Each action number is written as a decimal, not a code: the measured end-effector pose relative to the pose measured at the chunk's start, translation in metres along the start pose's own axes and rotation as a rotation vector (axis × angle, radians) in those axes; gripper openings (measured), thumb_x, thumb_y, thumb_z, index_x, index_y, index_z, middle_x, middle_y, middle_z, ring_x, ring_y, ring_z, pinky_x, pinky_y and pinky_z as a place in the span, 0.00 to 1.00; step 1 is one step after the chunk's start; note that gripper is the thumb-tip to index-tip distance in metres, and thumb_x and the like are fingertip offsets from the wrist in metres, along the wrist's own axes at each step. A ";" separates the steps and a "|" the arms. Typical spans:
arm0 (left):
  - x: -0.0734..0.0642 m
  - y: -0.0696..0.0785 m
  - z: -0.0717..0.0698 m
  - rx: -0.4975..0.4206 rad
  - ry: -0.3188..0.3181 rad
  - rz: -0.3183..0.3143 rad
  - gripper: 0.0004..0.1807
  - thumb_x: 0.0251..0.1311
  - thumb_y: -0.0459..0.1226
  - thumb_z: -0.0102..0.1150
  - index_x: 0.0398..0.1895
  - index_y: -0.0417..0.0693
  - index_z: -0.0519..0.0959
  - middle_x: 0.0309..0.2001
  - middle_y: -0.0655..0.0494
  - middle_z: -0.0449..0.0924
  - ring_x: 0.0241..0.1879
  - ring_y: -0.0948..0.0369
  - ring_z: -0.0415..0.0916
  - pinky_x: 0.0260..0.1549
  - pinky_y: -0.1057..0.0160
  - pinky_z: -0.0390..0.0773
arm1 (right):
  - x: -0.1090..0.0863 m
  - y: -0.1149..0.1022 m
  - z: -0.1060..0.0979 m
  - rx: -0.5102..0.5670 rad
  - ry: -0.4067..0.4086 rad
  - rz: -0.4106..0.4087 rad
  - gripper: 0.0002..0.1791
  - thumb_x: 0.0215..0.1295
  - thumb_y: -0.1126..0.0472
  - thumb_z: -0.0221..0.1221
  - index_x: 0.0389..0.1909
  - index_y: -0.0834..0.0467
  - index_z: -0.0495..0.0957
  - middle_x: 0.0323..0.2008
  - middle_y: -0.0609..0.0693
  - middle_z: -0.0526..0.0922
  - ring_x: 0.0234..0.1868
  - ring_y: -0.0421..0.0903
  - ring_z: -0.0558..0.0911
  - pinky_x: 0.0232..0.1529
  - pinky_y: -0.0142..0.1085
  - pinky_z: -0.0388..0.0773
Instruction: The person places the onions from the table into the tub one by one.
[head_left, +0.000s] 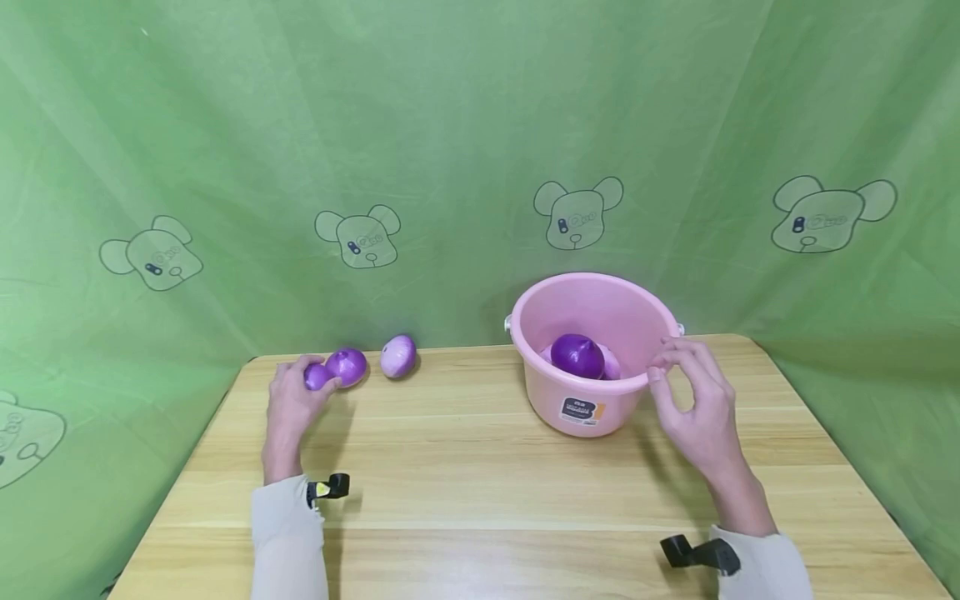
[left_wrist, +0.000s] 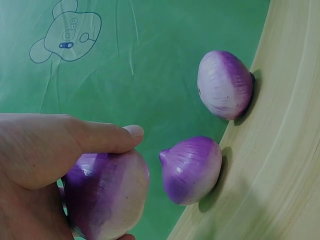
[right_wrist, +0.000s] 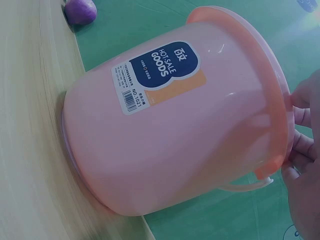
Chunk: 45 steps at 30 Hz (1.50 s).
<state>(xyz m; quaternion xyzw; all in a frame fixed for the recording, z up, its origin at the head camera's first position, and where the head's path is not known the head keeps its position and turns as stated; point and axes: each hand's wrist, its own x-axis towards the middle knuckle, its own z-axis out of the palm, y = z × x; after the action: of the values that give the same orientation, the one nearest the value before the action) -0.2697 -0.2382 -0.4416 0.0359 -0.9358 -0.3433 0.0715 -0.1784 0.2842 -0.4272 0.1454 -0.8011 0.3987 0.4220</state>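
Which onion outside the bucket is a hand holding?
The leftmost onion of three: the left hand grips it between thumb and fingers. No hand touches the other two, the middle onion and the right onion.

Table [head_left: 465,483] gives a wide lane between pale onion [head_left: 398,357] and bucket [head_left: 543,392]. Purple onion [head_left: 347,367] blocks the low path just right of left hand [head_left: 291,404]; bucket mouth clear from above, right hand [head_left: 701,408] occupying its right rim, curtain [head_left: 450,167] walling the back.

Glossy onions [left_wrist: 192,170], smooth plastic bucket [right_wrist: 185,125]
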 end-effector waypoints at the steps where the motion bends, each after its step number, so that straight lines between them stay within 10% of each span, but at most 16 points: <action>1: 0.000 0.001 0.000 0.000 0.000 0.001 0.31 0.66 0.42 0.67 0.68 0.38 0.71 0.62 0.27 0.64 0.60 0.33 0.65 0.58 0.30 0.71 | 0.000 0.000 0.000 0.002 0.001 0.000 0.05 0.61 0.70 0.63 0.37 0.67 0.83 0.49 0.65 0.82 0.59 0.49 0.78 0.71 0.35 0.68; 45: -0.004 0.022 0.004 -0.058 -0.007 0.086 0.30 0.65 0.43 0.68 0.66 0.40 0.73 0.62 0.30 0.66 0.57 0.35 0.70 0.55 0.32 0.76 | 0.001 -0.001 0.000 0.008 0.004 -0.008 0.05 0.61 0.70 0.63 0.37 0.67 0.82 0.48 0.63 0.82 0.59 0.51 0.78 0.71 0.36 0.68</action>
<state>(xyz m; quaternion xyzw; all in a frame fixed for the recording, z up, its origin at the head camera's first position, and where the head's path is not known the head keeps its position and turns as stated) -0.2672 -0.2185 -0.4310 -0.0076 -0.9265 -0.3668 0.0839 -0.1786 0.2835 -0.4253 0.1493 -0.7981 0.4006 0.4246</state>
